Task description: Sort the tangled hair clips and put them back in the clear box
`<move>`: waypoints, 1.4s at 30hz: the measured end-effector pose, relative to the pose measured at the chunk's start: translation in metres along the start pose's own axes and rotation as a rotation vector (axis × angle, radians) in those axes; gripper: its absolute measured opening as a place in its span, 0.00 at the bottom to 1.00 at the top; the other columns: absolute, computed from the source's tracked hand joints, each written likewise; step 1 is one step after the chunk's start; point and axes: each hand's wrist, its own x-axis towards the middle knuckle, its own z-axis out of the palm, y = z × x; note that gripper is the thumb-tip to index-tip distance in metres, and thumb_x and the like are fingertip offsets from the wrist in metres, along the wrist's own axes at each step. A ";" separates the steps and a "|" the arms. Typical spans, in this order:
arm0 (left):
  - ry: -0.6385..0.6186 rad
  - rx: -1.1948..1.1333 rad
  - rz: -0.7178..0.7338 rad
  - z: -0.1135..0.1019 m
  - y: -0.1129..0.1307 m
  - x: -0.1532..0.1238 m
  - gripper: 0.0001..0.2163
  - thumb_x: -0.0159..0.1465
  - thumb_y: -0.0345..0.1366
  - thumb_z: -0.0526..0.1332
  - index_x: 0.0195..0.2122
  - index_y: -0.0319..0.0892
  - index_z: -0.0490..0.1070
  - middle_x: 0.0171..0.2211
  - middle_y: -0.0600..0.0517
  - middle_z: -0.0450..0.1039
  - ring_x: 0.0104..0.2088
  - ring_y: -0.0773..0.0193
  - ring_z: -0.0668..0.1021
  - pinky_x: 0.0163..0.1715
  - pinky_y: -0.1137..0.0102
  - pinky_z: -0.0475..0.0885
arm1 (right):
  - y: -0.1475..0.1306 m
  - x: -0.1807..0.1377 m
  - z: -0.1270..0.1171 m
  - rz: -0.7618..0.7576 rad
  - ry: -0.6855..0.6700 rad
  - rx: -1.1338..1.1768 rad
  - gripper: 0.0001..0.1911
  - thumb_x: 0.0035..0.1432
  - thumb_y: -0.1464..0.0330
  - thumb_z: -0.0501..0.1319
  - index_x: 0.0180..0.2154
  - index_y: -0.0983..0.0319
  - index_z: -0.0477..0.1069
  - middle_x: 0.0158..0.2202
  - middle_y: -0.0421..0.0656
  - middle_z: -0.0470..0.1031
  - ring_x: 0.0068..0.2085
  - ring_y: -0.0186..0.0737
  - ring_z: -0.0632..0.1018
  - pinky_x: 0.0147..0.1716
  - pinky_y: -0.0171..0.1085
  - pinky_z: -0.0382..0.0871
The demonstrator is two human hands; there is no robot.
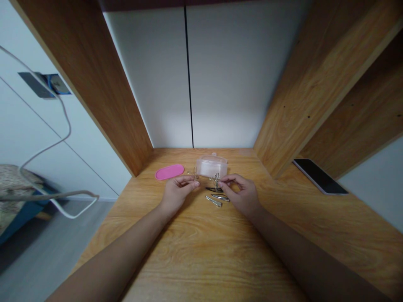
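My left hand (pixel 178 193) pinches a thin, gold-toned metal hair claw (pixel 194 172) between thumb and fingers. Opposite it, a similar metal hair claw (pixel 216 179) is held upright in the fingertips of my right hand (pixel 242 193). Several slim metal hair clips (pixel 214 201) lie on the wooden tabletop between and just below the hands. Right behind the hands stands a clear plastic box (pixel 211 167) with its lid tilted up at the back. A pink oval tray (pixel 169 172) rests flat to the left of the box, beyond my left hand.
Wooden side panels (pixel 292 96) rise on both sides of the desk, with a white back panel (pixel 226 84) behind. A dark-screened phone (pixel 319 176) lies at the right. Off the left edge, a white cable (pixel 67 121) hangs near a wall socket (pixel 56 84).
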 end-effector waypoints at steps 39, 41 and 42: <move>-0.310 -0.128 -0.309 0.005 0.002 -0.004 0.18 0.51 0.46 0.76 0.33 0.35 0.82 0.30 0.48 0.80 0.19 0.76 0.70 0.23 0.76 0.67 | -0.004 0.006 0.016 0.493 0.026 0.593 0.22 0.38 0.60 0.77 0.29 0.60 0.68 0.28 0.39 0.78 0.26 0.35 0.79 0.29 0.36 0.80; -0.307 -0.117 -0.301 0.005 0.003 -0.004 0.18 0.51 0.46 0.76 0.33 0.35 0.82 0.29 0.48 0.80 0.20 0.75 0.71 0.23 0.76 0.67 | -0.004 0.006 0.016 0.478 0.025 0.575 0.22 0.38 0.60 0.77 0.29 0.59 0.68 0.27 0.39 0.78 0.26 0.36 0.79 0.29 0.37 0.80; -0.306 -0.107 -0.298 0.005 0.004 -0.004 0.18 0.50 0.46 0.76 0.32 0.34 0.82 0.27 0.48 0.80 0.20 0.75 0.71 0.23 0.76 0.66 | -0.005 0.006 0.016 0.472 0.023 0.569 0.22 0.38 0.59 0.77 0.29 0.59 0.67 0.27 0.39 0.77 0.26 0.36 0.79 0.29 0.37 0.80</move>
